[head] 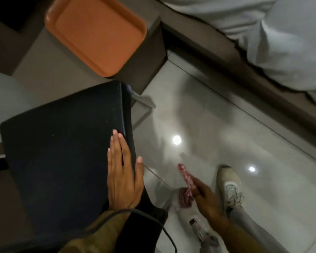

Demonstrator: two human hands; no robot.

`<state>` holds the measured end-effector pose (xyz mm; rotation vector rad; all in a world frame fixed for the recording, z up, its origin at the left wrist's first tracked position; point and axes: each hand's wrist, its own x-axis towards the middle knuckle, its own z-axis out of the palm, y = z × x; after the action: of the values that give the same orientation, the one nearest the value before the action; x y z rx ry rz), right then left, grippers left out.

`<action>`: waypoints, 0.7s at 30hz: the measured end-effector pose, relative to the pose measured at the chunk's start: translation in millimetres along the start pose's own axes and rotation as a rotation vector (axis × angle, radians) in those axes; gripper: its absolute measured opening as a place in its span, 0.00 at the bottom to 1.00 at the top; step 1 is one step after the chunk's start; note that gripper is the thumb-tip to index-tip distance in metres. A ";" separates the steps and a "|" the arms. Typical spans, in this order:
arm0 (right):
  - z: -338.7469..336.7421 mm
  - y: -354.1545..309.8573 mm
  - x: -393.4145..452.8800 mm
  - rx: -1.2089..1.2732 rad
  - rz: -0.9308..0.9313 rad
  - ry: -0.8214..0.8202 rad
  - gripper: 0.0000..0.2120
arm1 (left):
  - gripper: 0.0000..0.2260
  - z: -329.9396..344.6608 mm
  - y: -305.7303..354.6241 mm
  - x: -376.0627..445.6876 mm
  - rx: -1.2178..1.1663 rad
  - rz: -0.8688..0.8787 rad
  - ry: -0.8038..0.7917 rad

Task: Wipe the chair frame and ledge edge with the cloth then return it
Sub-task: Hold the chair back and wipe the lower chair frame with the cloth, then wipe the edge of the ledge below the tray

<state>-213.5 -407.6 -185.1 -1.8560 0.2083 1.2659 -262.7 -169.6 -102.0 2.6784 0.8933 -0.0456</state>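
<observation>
Near seven o'clock, the left hand (pixel 123 177) lies flat and open on the dark chair seat (pixel 62 147), thumb over its edge. Toward five o'clock, the right hand (pixel 206 195) grips the pink cloth (pixel 187 181) above the floor (pixel 217 125).

Left hand (pixel 123 177) flat on chair seat (pixel 62 152), right hand (pixel 206 195) gripping blurred, seemingly pink cloth (pixel 187 181)

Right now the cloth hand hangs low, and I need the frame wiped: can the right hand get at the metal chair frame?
Probably yes: only open floor lies between the right hand with the cloth and the frame.
</observation>
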 end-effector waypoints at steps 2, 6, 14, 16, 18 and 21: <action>-16.1 -21.0 15.8 0.118 0.023 0.099 0.19 | 0.32 -9.3 3.5 30.4 -0.041 -0.040 -0.009; -36.0 -73.2 42.5 0.287 -0.025 0.204 0.20 | 0.33 -23.2 5.2 106.0 0.005 -0.023 -0.053; -14.6 -189.6 114.2 0.273 -0.214 0.175 0.20 | 0.34 -25.0 2.7 233.0 -0.089 -0.042 -0.039; 5.3 -217.4 121.3 0.253 -0.284 0.166 0.20 | 0.36 -22.2 11.2 239.7 -0.132 -0.162 0.058; 32.1 -242.1 124.0 0.224 -0.318 0.085 0.21 | 0.35 -19.8 16.2 238.1 -0.159 -0.201 0.112; 71.4 -270.1 121.1 0.271 -0.358 -0.085 0.22 | 0.30 -19.2 15.8 238.1 -0.144 -0.203 0.108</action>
<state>-54.3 -151.3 -144.3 -1.5233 -0.0012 1.0113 -63.2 -37.5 -109.8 2.4685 1.1540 0.1145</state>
